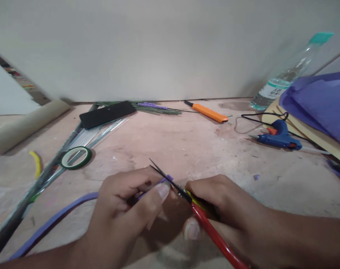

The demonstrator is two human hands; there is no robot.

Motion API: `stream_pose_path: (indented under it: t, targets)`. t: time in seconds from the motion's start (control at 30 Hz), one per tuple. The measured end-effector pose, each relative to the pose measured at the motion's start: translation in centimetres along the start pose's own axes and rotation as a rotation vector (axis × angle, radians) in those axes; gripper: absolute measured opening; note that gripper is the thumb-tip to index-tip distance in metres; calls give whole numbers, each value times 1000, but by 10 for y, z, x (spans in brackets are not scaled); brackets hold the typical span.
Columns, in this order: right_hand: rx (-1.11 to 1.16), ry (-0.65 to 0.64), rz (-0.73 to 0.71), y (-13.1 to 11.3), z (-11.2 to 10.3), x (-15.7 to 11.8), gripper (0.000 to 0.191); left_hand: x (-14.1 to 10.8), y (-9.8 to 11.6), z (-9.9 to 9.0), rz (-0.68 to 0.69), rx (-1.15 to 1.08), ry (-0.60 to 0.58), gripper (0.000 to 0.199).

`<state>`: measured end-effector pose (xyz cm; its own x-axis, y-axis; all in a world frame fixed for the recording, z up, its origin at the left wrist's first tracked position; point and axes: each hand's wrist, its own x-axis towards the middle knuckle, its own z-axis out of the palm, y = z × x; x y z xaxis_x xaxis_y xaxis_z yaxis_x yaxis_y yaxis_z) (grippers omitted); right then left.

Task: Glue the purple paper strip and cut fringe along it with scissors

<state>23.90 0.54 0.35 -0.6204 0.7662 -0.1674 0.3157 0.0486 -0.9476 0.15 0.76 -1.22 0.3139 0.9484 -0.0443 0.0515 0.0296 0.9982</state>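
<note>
Head view: the left hand (127,205) has thumb and fingers pressed together, clamped on a purple strip (60,216), whose short end shows just past the thumb tip; the strip's longer part comes out on the other side of the hand and runs over the tabletop (164,138) toward the near left corner. The right hand (228,201) is closed around the scissors (200,215), red and yellow at the handles, dark at the blades. Blades point away and to the left, tips slightly parted, crossing at the strip's short end; whether the strip lies between them cannot be told. Surroundings, left side: a cardboard tube (29,125), a curved yellow piece (36,164), and a roll of green tape (88,158) near a black smartphone (108,114). Far edge, by the pale panel (158,48): a bundle of thin green stems (172,111) partly under the phone, a purple textured piece (151,105) on top of it, and an orange utility knife (210,113) to its right. Right side: a blue glue gun (279,138), nozzle facing left; behind it a clear bottle (276,87) with a teal cap, beside folded purple paper (321,108). A small purple scrap (256,177) lies beyond the right forearm.
</note>
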Motion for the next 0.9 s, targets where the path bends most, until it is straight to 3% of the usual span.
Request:
stream_pose_path:
  t: [0.47,0.73,0.9]
  targets:
    - [97,-12,-37,-3,0,2,47,-2,-1,-2,-63,-56,-24,52]
    - [176,-30,-64,-3,1,3,44,1,-1,-1,-44,-63,-18,45]
    - [154,-9,16,-1,1,2,50,3,2,-1,-18,-64,21,40]
